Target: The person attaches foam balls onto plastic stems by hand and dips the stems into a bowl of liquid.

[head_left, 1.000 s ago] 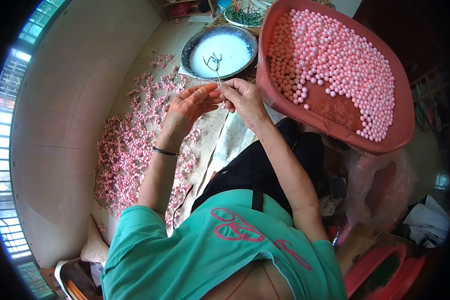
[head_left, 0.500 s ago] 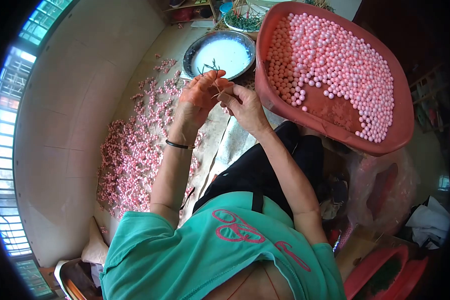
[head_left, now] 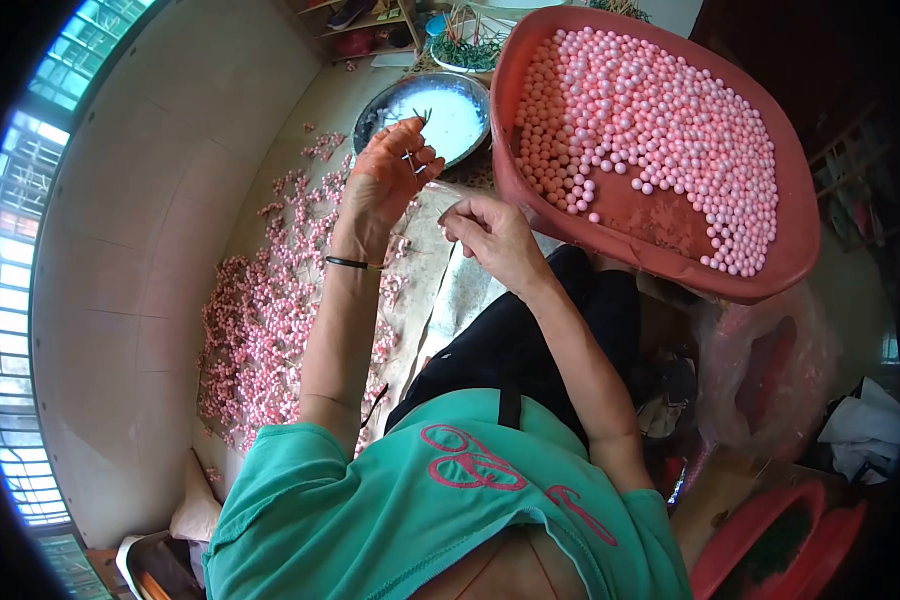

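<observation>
My left hand (head_left: 388, 172), with reddish stain on its fingers and a dark bracelet at the wrist, is raised before the basin. Its curled fingers hold a small bunch of thin wire-like stems (head_left: 410, 160); dark green ends stick up past the fingertips, and whitish ends show by the palm. A short way to the right and lower, my right hand (head_left: 495, 240) is closed in a pinch, thumb against fingers. Whatever lies in that pinch is too small or hidden to make out. The two hands are apart. Behind the left one stands a dark round basin (head_left: 362, 128) of white liquid (head_left: 455, 118).
A large red tub (head_left: 660, 268) of pink pearl-like beads (head_left: 670, 120) stands at the right. Many pink bead sprigs (head_left: 260, 350) cover the floor at the left. Beyond the basin sits a white bowl of green stems (head_left: 465, 50). A clear plastic bag (head_left: 770, 370) lies below the tub.
My hands, close together at the stems before, have parted. The right hand is now lower and off the stems, while the left still holds them. The whole view has shifted slightly.
</observation>
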The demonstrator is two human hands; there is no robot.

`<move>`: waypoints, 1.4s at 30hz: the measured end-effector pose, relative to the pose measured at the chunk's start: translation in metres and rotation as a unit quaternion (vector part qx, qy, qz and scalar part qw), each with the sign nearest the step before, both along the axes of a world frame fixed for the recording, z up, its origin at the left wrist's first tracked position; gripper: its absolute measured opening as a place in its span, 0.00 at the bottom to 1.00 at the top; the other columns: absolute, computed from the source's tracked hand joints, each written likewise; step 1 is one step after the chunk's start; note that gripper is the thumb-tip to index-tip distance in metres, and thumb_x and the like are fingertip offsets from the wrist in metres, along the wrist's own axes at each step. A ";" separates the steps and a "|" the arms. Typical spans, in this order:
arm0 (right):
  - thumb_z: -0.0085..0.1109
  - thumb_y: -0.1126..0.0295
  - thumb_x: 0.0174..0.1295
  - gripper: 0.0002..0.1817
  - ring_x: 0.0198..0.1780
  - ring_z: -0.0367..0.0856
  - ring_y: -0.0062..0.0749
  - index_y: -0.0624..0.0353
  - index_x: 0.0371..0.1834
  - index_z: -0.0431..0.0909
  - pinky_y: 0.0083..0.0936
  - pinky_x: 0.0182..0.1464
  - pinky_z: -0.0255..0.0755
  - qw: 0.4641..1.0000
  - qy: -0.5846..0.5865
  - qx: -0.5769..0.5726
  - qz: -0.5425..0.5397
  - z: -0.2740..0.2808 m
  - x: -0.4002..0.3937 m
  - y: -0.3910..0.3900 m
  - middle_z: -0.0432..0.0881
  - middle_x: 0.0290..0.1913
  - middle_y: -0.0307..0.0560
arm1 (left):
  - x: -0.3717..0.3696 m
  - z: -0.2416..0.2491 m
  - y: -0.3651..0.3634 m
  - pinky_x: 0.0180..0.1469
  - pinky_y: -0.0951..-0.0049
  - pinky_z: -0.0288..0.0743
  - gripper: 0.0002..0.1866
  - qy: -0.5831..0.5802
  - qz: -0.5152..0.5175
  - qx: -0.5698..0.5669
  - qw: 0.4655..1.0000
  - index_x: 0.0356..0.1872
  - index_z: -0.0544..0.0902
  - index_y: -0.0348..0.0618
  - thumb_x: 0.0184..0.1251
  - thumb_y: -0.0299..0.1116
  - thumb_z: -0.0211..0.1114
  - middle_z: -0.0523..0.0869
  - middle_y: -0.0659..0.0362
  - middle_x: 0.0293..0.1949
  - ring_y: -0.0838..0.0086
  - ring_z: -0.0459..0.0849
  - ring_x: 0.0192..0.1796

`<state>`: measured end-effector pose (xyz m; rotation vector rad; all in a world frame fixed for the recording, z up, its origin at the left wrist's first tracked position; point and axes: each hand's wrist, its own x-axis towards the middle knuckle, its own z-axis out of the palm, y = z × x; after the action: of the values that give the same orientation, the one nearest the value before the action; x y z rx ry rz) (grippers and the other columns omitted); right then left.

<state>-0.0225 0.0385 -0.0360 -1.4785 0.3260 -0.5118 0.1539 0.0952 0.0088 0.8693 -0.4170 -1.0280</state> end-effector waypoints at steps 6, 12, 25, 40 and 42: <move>0.57 0.70 0.67 0.09 0.25 0.72 0.14 0.66 0.36 0.81 0.15 0.28 0.67 0.999 -0.019 0.025 -0.045 0.011 -0.052 -0.012 0.80 0.28 0.37 | 0.001 0.001 -0.006 0.45 0.68 0.73 0.13 -0.043 -0.001 0.005 0.999 0.48 0.78 0.40 0.68 0.34 0.64 0.79 0.65 0.32 0.76 0.75 0.34; 0.55 0.70 0.69 0.08 0.25 0.70 0.10 0.63 0.42 0.81 0.08 0.26 0.63 0.989 -0.021 -0.010 -0.145 0.019 -0.114 -0.039 0.79 0.30 0.36 | -0.006 0.006 -0.001 0.50 0.67 0.70 0.16 -0.064 -0.093 -0.047 0.992 0.52 0.77 0.41 0.67 0.36 0.64 0.79 0.66 0.35 0.76 0.74 0.37; 0.59 0.67 0.61 0.09 0.35 0.85 0.40 0.63 0.36 0.83 0.32 0.39 0.75 0.903 0.108 -0.253 -0.330 0.010 -0.106 -0.103 0.85 0.33 0.54 | -0.083 0.033 -0.029 0.40 0.74 0.75 0.09 -0.119 -0.124 0.007 0.985 0.45 0.80 0.37 0.68 0.30 0.64 0.84 0.58 0.35 0.75 0.80 0.32; 0.60 0.70 0.62 0.06 0.30 0.84 0.25 0.62 0.34 0.82 0.26 0.32 0.74 0.918 0.114 -0.233 -0.301 0.012 -0.094 -0.100 0.84 0.27 0.47 | -0.142 0.009 -0.066 0.37 0.75 0.81 0.05 -0.126 -0.132 0.024 0.983 0.38 0.82 0.37 0.68 0.28 0.63 0.84 0.59 0.30 0.78 0.82 0.30; 0.63 0.71 0.61 0.06 0.29 0.77 0.13 0.62 0.37 0.83 0.19 0.29 0.71 0.902 0.037 -0.233 -0.362 0.010 -0.097 -0.103 0.82 0.25 0.40 | -0.148 0.005 -0.069 0.36 0.75 0.81 0.05 -0.138 -0.110 0.032 0.984 0.38 0.82 0.35 0.67 0.27 0.64 0.84 0.59 0.30 0.78 0.82 0.29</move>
<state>-0.1200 -0.0645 -0.0256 -1.8231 0.8756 -1.1934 0.0060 0.0266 0.0143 1.0451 -0.7307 -1.1305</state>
